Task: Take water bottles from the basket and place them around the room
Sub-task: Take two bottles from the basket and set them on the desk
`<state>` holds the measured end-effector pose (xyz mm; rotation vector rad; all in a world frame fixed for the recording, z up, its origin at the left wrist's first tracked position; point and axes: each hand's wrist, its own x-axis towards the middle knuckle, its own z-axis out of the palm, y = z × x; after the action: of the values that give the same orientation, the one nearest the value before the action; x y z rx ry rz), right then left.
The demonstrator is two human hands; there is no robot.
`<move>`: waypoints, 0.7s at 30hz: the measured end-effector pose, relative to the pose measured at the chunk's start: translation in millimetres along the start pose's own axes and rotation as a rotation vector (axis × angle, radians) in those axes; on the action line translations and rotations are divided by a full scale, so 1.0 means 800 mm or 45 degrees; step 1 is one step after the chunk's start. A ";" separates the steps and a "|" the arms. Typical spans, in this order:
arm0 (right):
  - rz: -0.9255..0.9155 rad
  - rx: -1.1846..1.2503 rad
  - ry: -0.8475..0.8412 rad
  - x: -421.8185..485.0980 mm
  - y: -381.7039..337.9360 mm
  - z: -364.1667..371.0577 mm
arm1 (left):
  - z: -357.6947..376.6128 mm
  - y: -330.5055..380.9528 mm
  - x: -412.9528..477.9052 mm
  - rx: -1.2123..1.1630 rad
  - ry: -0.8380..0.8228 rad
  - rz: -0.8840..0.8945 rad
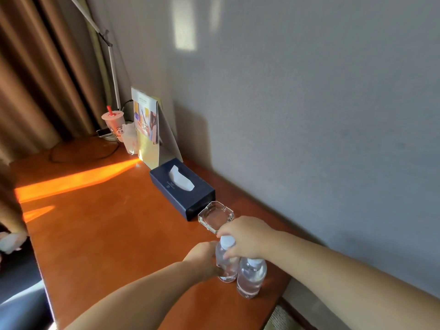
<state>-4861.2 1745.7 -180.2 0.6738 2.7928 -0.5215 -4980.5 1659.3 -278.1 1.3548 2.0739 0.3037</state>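
Two bottles stand upright and touching at the desk's [107, 222] near right corner, by the wall. I log the left hand [204, 259] wrapped round the farther bottle's [226, 270] body and the right hand [247, 235] gripping its neck. The right palm hides the nearer bottle's [251, 275] cap. Just beyond sit a glass ashtray [214, 215] and a navy tissue box [183, 189].

Left arm: bare forearm, entering from the bottom edge, stretched forward.
Left hand [204, 258]: fingers curled round the lower body of a water bottle [225, 265], gripping from its left side.
Right arm: bare forearm, entering from the lower right, angled leftward.
Right hand [247, 236]: palm down, fingers and thumb curled about the same bottle's cap and neck.
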 end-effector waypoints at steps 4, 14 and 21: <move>-0.005 -0.112 0.113 0.019 0.017 -0.029 | -0.009 0.018 0.024 -0.050 0.134 -0.028; 0.287 -0.045 0.233 0.046 0.098 -0.074 | 0.001 0.055 0.097 -0.571 0.045 -0.117; 0.314 0.033 0.207 0.065 0.119 -0.069 | 0.026 0.043 0.126 -0.492 -0.190 -0.202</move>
<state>-4868.2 1867.1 -172.3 1.0932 2.7955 -0.4743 -4969.3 1760.8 -314.9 0.9481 1.8670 0.4898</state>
